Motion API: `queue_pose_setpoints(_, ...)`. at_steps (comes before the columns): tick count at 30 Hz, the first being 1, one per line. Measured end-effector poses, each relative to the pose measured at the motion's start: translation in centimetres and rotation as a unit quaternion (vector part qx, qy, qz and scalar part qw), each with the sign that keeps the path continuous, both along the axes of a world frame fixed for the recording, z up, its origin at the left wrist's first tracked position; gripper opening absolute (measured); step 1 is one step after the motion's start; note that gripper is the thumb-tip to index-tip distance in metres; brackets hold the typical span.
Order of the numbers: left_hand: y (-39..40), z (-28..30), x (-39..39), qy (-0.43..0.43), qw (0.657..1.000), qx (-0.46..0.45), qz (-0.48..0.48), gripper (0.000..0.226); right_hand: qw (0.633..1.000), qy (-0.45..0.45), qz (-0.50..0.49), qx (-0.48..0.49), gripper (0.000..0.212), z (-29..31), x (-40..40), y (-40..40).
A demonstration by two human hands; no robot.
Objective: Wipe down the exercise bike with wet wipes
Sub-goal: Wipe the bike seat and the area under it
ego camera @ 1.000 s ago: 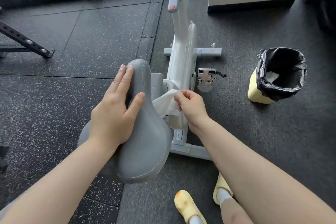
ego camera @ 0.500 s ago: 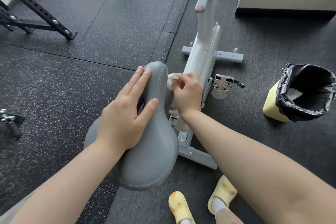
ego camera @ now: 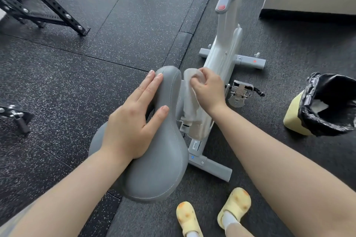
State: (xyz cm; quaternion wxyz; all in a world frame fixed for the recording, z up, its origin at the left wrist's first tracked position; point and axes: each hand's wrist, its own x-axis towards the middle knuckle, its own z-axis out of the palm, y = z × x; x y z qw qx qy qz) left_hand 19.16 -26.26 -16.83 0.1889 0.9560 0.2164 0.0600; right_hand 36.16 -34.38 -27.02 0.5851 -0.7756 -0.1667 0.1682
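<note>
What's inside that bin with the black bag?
Inside the pale yellow bin lined with a black plastic bag, one crumpled white piece, probably a used wipe, lies on the liner. The bag's rim hides the bottom, so anything beneath it can't be seen.

My left hand (ego camera: 133, 121) covered the middle of the bike seat (ego camera: 159, 159). The bike frame (ego camera: 229, 31) ran off the top edge, handlebars unseen. The bin (ego camera: 327, 106) was cut off at the right edge.
</note>
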Motion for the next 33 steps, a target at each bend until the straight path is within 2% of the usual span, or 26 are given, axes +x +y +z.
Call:
queue_pose_setpoints(4,0.0,0.0,0.1,0.001,1.000,0.000,0.001,0.064,0.995,-0.079,-0.041,-0.045,0.014,-1.2,-1.0,1.0)
queue_pose_setpoints(6,0.0,0.1,0.1,-0.001,1.000,-0.002,0.000,0.065,0.986,-0.157,0.006,-0.046,0.013,-1.9,-2.4,0.9)
queue_pose_setpoints(9,-0.1,0.0,0.1,-0.002,1.000,-0.005,0.002,0.065,0.929,-0.342,0.121,-0.069,0.024,-4.0,-4.2,0.2)
queue_pose_setpoints(11,-0.1,0.0,0.1,-0.004,1.000,-0.004,0.003,0.065,0.888,-0.402,0.213,-0.074,0.035,-4.9,-5.0,-0.6)
queue_pose_setpoints(13,-0.1,0.0,0.0,-0.006,1.000,-0.004,0.005,0.065,0.847,-0.418,0.321,-0.066,0.043,-5.2,-5.2,-1.1)
queue_pose_setpoints(15,-0.1,0.0,0.0,-0.005,1.000,-0.005,0.005,0.065,0.820,-0.436,0.358,-0.093,0.046,-5.3,-4.2,-0.8)
queue_pose_setpoints(16,0.0,0.0,0.1,-0.005,1.000,-0.005,0.004,0.065,0.822,-0.436,0.345,-0.123,0.046,-5.2,-3.4,-0.6)
queue_pose_setpoints(19,0.0,0.1,0.0,-0.005,1.000,-0.003,0.002,0.065,0.858,-0.388,0.263,-0.211,0.052,-5.2,-2.7,-0.6)
queue_pose_setpoints(21,0.0,0.0,0.0,-0.003,1.000,-0.002,0.001,0.065,0.858,-0.390,0.271,-0.195,0.052,-6.0,-4.0,-1.2)
queue_pose_setpoints(24,0.0,0.0,0.1,-0.002,1.000,-0.001,0.001,0.065,0.827,-0.452,0.299,-0.147,0.047,-7.0,-3.2,-2.5)
queue_pose_setpoints(25,0.0,0.0,0.1,-0.001,1.000,-0.001,0.001,0.065,0.831,-0.457,0.282,-0.147,0.046,-7.1,-2.2,-2.3)
queue_pose_setpoints(27,0.0,0.1,0.0,-0.001,1.000,-0.003,0.001,0.065,0.881,-0.377,0.244,-0.150,0.044,-6.8,-0.6,-1.2)
queue_pose_setpoints(29,0.0,0.0,0.0,-0.002,1.000,-0.003,0.002,0.065,0.941,-0.207,0.234,-0.129,0.039,-5.5,0.2,0.6)
queue_pose_setpoints(31,-0.1,0.0,0.1,-0.001,1.000,-0.003,0.002,0.065,0.967,-0.074,0.199,-0.138,0.026,-3.9,1.0,2.3)
queue_pose_setpoints(33,-0.1,0.1,0.0,0.001,1.000,-0.005,0.005,0.065,0.976,-0.004,0.152,-0.157,0.035,-3.0,1.7,2.9)
